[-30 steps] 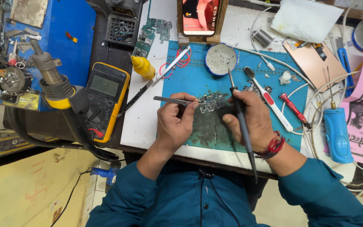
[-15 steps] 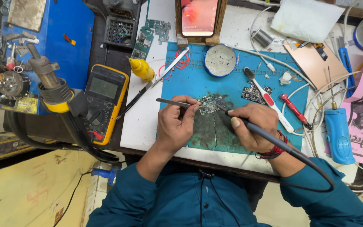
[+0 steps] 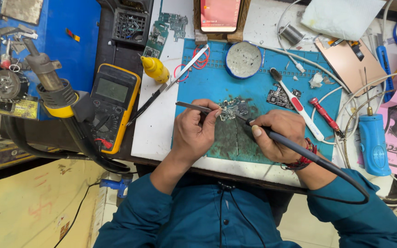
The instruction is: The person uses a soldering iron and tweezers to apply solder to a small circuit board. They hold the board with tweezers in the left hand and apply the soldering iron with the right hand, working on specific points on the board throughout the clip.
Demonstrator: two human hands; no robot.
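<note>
Blue matting (image 3: 207, 85) covers the middle of the counter (image 3: 157, 133), and a small green circuit board (image 3: 233, 108) lies on it between the two hands. At the board's left edge the left hand (image 3: 194, 133) has its grip pinched together on thin metal tweezers (image 3: 193, 106), whose tips reach the board. Just right of the board, the right hand (image 3: 276, 138) has its grip clamped like a pen-hold on a black soldering iron (image 3: 299, 149) — the fine tip slants up-left and touches the board's right side, while the cable loops off past the wrist. Both grips sit just below the board, the board itself free of either palm. Near by lie a round blue tin (image 3: 243, 59), a white brush (image 3: 295, 103) with a red band and a red screwdriver (image 3: 323, 115); a yellow multimeter (image 3: 111, 105) sits well to the left.
</note>
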